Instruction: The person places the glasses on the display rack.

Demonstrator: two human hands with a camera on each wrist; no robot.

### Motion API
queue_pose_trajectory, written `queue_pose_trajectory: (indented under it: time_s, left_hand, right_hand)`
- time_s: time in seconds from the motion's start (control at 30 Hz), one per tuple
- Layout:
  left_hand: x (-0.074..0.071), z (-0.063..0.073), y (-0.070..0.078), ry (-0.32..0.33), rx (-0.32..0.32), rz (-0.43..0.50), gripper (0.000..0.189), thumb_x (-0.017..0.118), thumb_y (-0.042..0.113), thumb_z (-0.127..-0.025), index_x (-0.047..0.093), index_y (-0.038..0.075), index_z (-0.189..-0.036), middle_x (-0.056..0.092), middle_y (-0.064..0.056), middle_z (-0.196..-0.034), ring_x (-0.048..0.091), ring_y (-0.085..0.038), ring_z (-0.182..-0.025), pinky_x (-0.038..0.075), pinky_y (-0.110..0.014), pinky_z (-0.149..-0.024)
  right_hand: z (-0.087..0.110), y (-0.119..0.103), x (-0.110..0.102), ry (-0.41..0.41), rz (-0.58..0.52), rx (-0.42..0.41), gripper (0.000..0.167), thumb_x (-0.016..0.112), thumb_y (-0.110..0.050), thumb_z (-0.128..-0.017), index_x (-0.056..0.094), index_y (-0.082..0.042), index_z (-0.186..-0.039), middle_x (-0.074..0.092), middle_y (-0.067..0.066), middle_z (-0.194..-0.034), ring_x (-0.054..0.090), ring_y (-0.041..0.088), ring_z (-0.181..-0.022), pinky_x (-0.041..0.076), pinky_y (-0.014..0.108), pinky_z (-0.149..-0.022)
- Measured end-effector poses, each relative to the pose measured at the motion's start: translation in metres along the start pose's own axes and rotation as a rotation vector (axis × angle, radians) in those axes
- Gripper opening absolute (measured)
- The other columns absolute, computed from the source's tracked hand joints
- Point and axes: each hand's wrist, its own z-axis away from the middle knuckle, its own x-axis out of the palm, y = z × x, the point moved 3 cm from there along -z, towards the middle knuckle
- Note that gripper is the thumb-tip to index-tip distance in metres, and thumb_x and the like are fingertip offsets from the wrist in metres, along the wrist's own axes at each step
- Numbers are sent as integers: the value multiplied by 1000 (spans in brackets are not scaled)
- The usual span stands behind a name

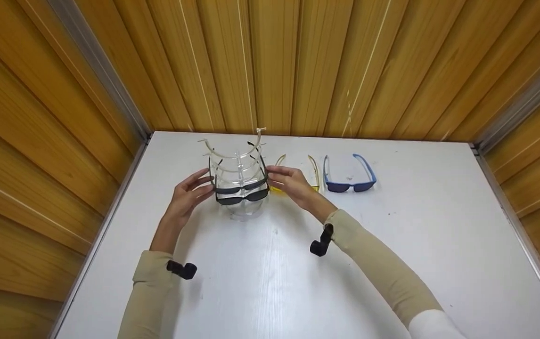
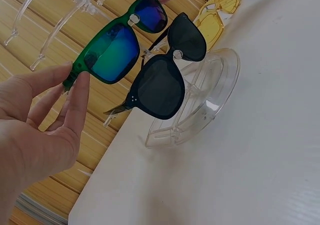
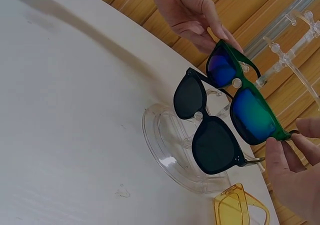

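Sunglasses with a green frame and blue-green mirrored lenses sit at a tier of a clear plastic display stand. My left hand pinches their left end near the hinge between thumb and fingers. At the opposite end, my right hand pinches the frame by the other hinge. Directly below them on the stand rests a pair of black sunglasses with dark lenses. Above the green pair, the stand's curved clear arms bear no glasses.
Yellow glasses lie on the white table just right of the stand, partly behind my right hand. Farther right are blue sunglasses with their temples unfolded. Wood-patterned panels wall in the table's back and sides.
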Motion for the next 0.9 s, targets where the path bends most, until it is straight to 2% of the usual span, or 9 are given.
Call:
queue_pose_trajectory:
  time_s: [0.23, 0.5, 0.67, 0.8, 0.9]
  left_hand:
    - [0, -1, 0, -1, 0, -24, 60, 68, -3, -94, 49, 6, -150, 61, -7, -133, 69, -10, -108, 58, -28, -100]
    - [-5, 1, -1, -4, 3, -19, 59, 65, -3, -96, 45, 3, -152, 60, -12, -138, 70, -9, -108, 58, -30, -102]
    - [-16, 7, 0, 11, 2, -16, 57, 64, 0, -98, 44, 2, -152, 61, -14, -138, 72, -9, -103, 58, -29, -101]
    - [-23, 15, 1, 12, -4, -17, 57, 64, 0, -99, 43, 1, -151, 60, -16, -140, 72, -10, -104, 59, -29, -100]
    - [-26, 21, -1, 16, -12, -23, 56, 65, 1, -98, 45, 2, -150, 61, -15, -139, 71, -12, -108, 59, -29, -100]
  right_hand:
    - [1, 0, -1, -28, -16, -8, 40, 51, 3, -103, 49, 13, -142, 62, 21, -133, 65, 12, -104, 45, 45, -118]
    - [3, -2, -5, -34, -9, 13, 48, 50, 3, -103, 41, 9, -150, 47, 27, -151, 61, 19, -118, 43, 45, -120]
    - [8, -2, -10, -46, -8, 21, 49, 52, 1, -103, 41, 7, -150, 43, 30, -154, 62, 20, -119, 39, 48, -123]
    - [11, -1, -17, -65, 21, 35, 49, 54, 0, -103, 43, 4, -151, 45, 28, -154, 60, 29, -130, 40, 46, -122]
    - [16, 2, -25, -80, 40, 54, 51, 55, -2, -103, 42, 3, -152, 45, 28, -155, 52, 36, -140, 41, 44, -121]
